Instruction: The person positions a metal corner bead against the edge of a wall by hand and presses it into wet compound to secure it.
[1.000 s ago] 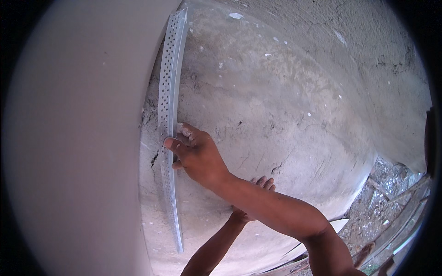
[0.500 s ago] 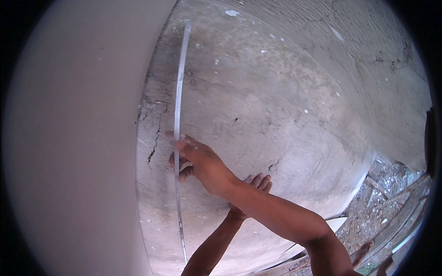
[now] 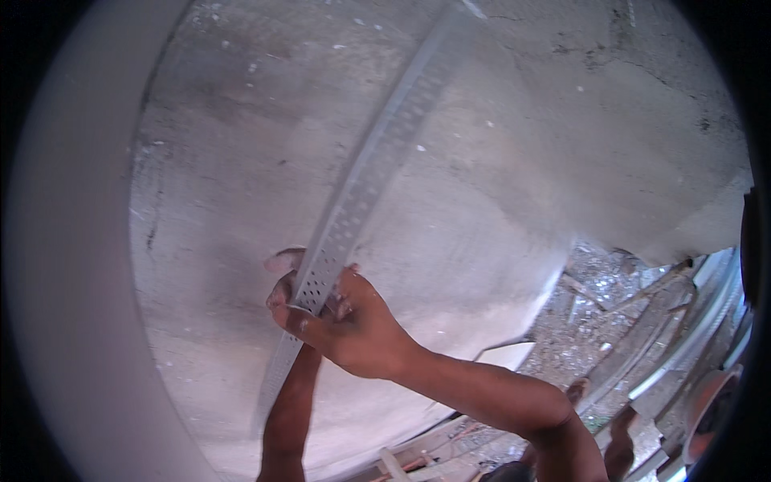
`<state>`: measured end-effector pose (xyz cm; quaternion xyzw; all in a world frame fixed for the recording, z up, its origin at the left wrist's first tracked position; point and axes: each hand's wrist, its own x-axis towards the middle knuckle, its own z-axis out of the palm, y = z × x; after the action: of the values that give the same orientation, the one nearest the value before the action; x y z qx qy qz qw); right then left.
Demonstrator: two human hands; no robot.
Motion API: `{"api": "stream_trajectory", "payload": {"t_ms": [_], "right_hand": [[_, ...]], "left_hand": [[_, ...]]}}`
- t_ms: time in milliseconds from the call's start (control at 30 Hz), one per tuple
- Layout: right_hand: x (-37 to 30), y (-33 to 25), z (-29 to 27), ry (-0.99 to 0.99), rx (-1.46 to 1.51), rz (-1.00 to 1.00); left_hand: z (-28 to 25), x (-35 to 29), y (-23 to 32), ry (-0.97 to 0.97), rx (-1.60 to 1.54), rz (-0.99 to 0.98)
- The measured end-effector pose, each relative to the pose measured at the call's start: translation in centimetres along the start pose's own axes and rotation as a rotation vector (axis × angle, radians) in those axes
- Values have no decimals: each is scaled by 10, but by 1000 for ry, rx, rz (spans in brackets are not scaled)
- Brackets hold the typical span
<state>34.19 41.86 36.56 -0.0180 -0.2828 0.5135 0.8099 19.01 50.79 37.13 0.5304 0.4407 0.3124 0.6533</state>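
"Grey perforated strip, where?"
"Slanting across the wall, top to the right. Right hand closed round it, thumb across its face."
"Left?"
"Left hand mostly hidden behind; can't tell its grip. Left forearm near upright, right forearm in from lower right."

Over on the right, rough grey ground, a stick lying there, long white strip too!
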Motion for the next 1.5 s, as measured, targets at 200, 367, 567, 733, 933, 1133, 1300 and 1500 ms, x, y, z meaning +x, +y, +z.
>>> {"api": "stream_trajectory", "payload": {"t_ms": [200, 367, 567, 733, 933, 1133, 1300, 1500], "right_hand": [[-88, -30, -36, 169, -19, 37], [-156, -64, -48, 378, 4, -6], [-217, -122, -66, 515, -175, -14], [-250, -176, -85, 712, -358, -184], [-279, -233, -93, 879, -406, -346], [-311, -271, -93, 862, -401, -524], [-333, -301, -88, 969, -462, -656], [-326, -340, -69, 1032, -302, -610]], "left_hand": [[-72, 46, -7, -416, 2117, 849], [-38, 25, -30, -379, 2003, 1082], [16, -42, -197, -481, 1373, 725], [63, -139, -338, -155, 506, 209], [244, -162, -276, -65, -710, -39], [321, -163, -215, -466, -1178, -180], [375, -175, -185, -470, -940, -158], [428, -162, -151, -570, -782, -47]]}}
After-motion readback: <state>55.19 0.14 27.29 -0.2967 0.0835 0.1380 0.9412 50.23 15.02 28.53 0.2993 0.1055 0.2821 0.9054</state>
